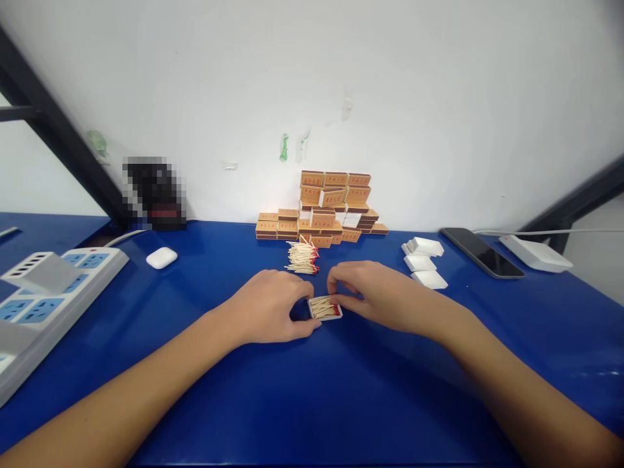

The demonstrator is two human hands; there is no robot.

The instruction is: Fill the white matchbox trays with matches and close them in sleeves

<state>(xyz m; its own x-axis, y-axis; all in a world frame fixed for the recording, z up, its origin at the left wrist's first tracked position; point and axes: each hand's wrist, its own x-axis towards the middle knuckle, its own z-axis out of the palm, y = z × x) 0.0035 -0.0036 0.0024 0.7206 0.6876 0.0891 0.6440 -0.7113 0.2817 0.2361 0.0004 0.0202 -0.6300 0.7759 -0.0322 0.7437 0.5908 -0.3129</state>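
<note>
A small white matchbox tray (340, 316) filled with red-tipped matches (322, 307) lies on the blue table in front of me. My left hand (274, 305) closes on the tray's left end, thumb on the near side and fingers on the far side. Over the tray's right part, my right hand (370, 294) has its thumb and finger pinched together at the matches; what exactly lies between the tips is mostly hidden. Just beyond the tray sits a loose pile of matches (302, 258), heads to the right.
Stacked matchboxes (312, 227) stand against the wall. Several white trays (422, 263) lie to the right, near a black phone (482, 252) and a white box (535, 253). At left are a white earbud case (162, 258) and a power strip (63, 292).
</note>
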